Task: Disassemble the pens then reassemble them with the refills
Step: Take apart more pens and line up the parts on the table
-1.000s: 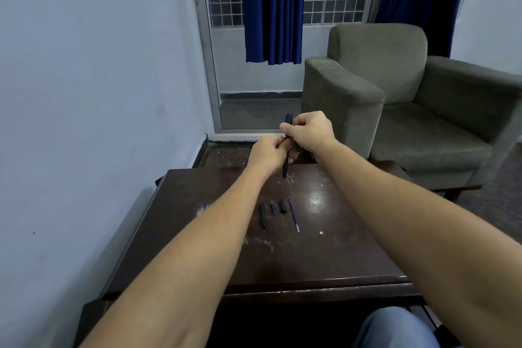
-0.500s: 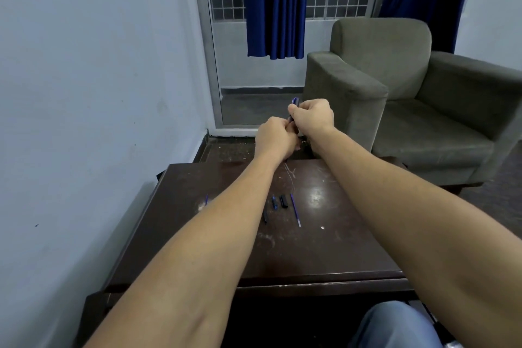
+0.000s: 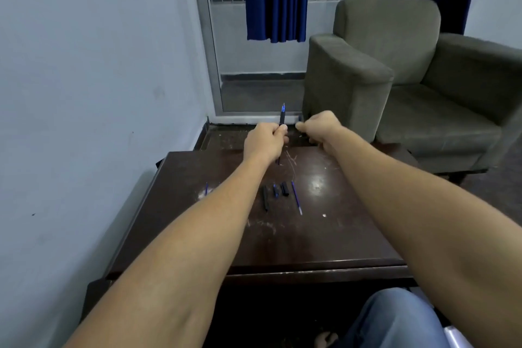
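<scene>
A dark, scuffed wooden table (image 3: pixel 324 234) carries pen parts side by side near its middle: a black barrel (image 3: pixel 265 198), a small blue piece (image 3: pixel 275 191), a short black piece (image 3: pixel 284 189) and a blue refill (image 3: pixel 297 198) — with a second blue refill (image 3: pixel 206 188) well to the left.

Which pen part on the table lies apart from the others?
The thin blue piece near the left edge of the table; the other parts cluster mid-table.
</scene>
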